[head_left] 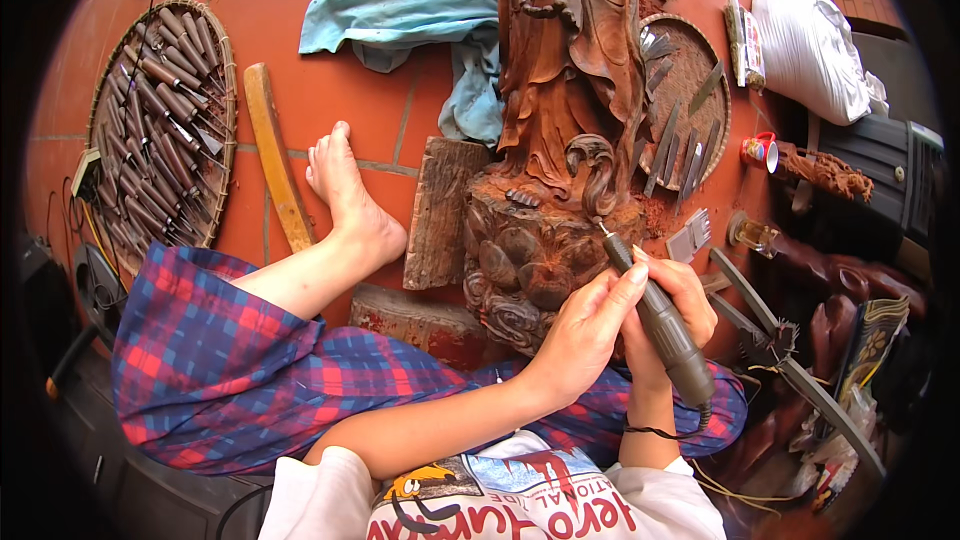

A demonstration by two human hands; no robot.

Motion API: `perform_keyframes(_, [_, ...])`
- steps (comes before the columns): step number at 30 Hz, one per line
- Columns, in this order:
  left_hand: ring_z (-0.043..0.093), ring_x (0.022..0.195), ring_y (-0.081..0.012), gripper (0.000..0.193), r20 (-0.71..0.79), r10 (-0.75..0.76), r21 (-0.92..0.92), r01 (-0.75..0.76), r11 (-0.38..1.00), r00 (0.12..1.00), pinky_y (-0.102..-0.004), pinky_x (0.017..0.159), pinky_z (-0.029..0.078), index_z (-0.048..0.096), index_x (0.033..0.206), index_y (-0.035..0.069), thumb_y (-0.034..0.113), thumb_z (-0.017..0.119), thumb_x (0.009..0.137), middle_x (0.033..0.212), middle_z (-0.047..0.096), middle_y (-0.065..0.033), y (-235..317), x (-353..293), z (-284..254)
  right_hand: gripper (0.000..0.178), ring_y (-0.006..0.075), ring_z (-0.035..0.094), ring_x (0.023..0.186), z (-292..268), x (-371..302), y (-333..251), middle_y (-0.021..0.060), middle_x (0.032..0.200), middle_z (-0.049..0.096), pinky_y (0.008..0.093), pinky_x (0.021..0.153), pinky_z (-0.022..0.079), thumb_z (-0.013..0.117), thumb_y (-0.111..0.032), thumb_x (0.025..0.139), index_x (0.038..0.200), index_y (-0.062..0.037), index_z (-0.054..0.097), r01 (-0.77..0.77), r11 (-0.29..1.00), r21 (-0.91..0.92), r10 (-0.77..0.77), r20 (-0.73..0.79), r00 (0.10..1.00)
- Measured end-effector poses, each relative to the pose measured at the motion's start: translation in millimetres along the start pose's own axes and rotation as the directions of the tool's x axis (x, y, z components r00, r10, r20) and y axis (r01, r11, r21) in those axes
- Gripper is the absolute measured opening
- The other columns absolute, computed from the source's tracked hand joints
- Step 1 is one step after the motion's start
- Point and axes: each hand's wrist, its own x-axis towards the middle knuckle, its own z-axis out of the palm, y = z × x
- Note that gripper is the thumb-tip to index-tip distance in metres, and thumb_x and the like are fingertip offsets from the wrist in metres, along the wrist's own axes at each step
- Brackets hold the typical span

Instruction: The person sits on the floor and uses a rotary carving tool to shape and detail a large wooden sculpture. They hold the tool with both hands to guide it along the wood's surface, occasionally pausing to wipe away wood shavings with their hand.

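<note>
A dark handheld rotary carving tool (672, 338) lies slantwise in my two hands, its thin bit pointing up and to the left. My right hand (692, 302) wraps round its body from the right side. My left hand (585, 328) is closed against the tool from the left, thumb pressed along it. The bit ends at the lower right part of a carved reddish-brown wooden statue (560, 130); whether it touches the wood I cannot tell. Draped robes, beads and a foot show on the statue, above a base (543, 275) carved with rounded shapes. A cable trails from the tool's lower end.
A woven basket (228, 130) of wooden-handled chisels lies left, beside a curved wooden bar (272, 155). Left of the statue are a wood block (440, 212) and a blue cloth (400, 5). To the right are a round tray (722, 60) of files, a white sack (805, 45) and a dark toolbox (890, 175).
</note>
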Motion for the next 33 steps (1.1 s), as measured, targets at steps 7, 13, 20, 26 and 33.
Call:
perform_keyframes(7, [0.054,0.102,-0.0087,0.031,-0.015,-0.032,-0.013,0.031,0.999,0.999,-0.0269,0.092,0.044,0.053,0.118,0.005,0.031,0.042,0.105,0.109,0.057,-0.0028,2.8,0.2,0.4,0.025,0.0225,0.067,0.083,-2.0,7.6,-4.1,0.0137,0.092,0.071,0.0322,0.079,0.052,0.075,-0.001,0.071,0.095,0.0015,0.067,-0.001,1.0,-0.011,0.002,0.028,1.0])
perform_keyframes(13, [0.053,0.104,-0.0079,0.032,0.012,0.038,-0.063,-0.037,0.997,0.999,-0.0266,0.093,0.044,0.053,0.12,0.005,0.03,0.041,0.105,0.111,0.056,-0.0026,14.3,7.6,1.6,0.025,0.021,0.066,0.082,4.5,20.9,-6.8,0.0124,0.092,0.071,0.0316,0.079,0.051,0.075,-0.001,0.072,0.096,0.0008,0.068,0.009,1.0,-0.014,-0.008,0.017,1.0])
perform_keyframes(20, [0.052,0.103,-0.006,0.031,0.064,0.055,-0.1,-0.048,0.994,0.996,-0.0258,0.092,0.043,0.055,0.118,0.005,0.031,0.044,0.105,0.11,0.056,-0.0006,26.9,18.9,3.5,0.028,0.0228,0.068,0.085,6.0,34.3,-3.4,0.0135,0.094,0.071,0.0313,0.079,0.054,0.078,-0.003,0.071,0.097,0.0003,0.069,0.025,0.999,-0.039,-0.025,0.008,1.0])
perform_keyframes(26, [0.053,0.098,-0.0059,0.031,0.021,0.028,-0.055,-0.026,0.998,0.999,-0.0246,0.088,0.044,0.055,0.116,0.006,0.032,0.044,0.105,0.105,0.056,0.0,22.0,13.1,2.0,0.028,0.0228,0.069,0.083,3.3,31.5,-6.1,0.0138,0.093,0.071,0.0311,0.078,0.054,0.077,-0.003,0.071,0.097,0.0003,0.068,0.032,0.998,-0.046,-0.03,0.05,0.998])
perform_keyframes(33, [0.041,0.071,-0.0022,0.037,-0.077,0.045,-0.043,-0.049,0.998,0.996,-0.0215,0.059,0.036,0.057,0.095,0.005,0.039,0.046,0.103,0.078,0.048,0.0052,10.0,4.8,5.9,0.027,0.0238,0.068,0.08,-2.8,24.1,-11.4,0.0138,0.091,0.071,0.0312,0.075,0.054,0.077,-0.004,0.071,0.097,0.0001,0.068,0.025,0.998,-0.054,-0.019,0.107,0.994])
